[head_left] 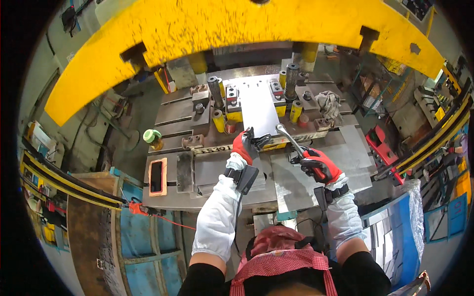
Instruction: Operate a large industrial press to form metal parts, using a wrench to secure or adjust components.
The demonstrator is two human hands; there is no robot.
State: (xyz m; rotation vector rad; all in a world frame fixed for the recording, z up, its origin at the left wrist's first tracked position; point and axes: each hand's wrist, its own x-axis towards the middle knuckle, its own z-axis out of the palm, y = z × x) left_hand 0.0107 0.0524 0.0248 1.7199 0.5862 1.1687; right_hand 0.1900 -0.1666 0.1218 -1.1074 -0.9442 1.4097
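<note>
The left hand (245, 144), in a red-and-black glove, pinched the near edge of the white metal sheet (257, 106), which lay in the press die just beyond its fingers. The right hand (320, 165) was closed around a curved metal hook tool (291, 139), whose tip sat beside the sheet's near corner.

We see a flat, pale grey metal sheet (257, 106) lying in the middle of the press bed, between yellow guide posts. It is rectangular, its long side running away from us, and its near edge reaches the front of the tooling. Our left hand (245, 144), in a red and black glove, touches that near edge. Our right hand (320, 165), gloved the same, grips a shiny metal rod (290, 138) with a rounded, hooked tip, tilted up and left toward the sheet's near corner.
</note>
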